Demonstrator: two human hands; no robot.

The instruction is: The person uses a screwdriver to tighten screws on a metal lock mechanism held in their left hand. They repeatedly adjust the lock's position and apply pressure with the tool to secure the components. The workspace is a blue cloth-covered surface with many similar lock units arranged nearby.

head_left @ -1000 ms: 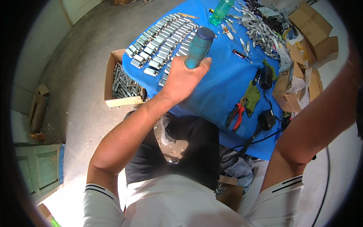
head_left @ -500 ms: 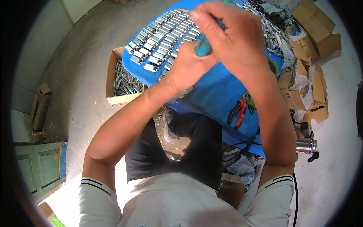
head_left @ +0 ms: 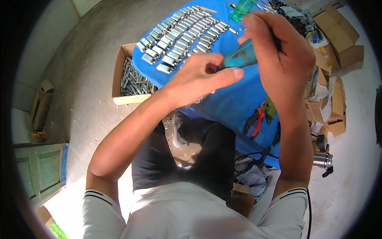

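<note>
My right hand is closed around a teal, tapered tool with brownish stains; its exact kind is hard to make out. The tool slants down to the left, its narrow end at the gap between the thumb and fingers of my left hand. That hand has curled fingers and a stretched thumb; what lies inside it is mostly hidden. Beyond it, rows of small silver metal-cased parts lie on the blue table. Pliers with red and black handles rest on the right side of the table.
A cardboard box of metal pieces stands left of the table. A green transparent bottle is at the far edge. Opened cartons and a steel flask sit at the right. A black cable hangs over the near edge.
My right hand has moved right and down, and the teal tool now tilts leftward. My left hand has loosened, its thumb stretched out. The green bottle has come into fuller view.
</note>
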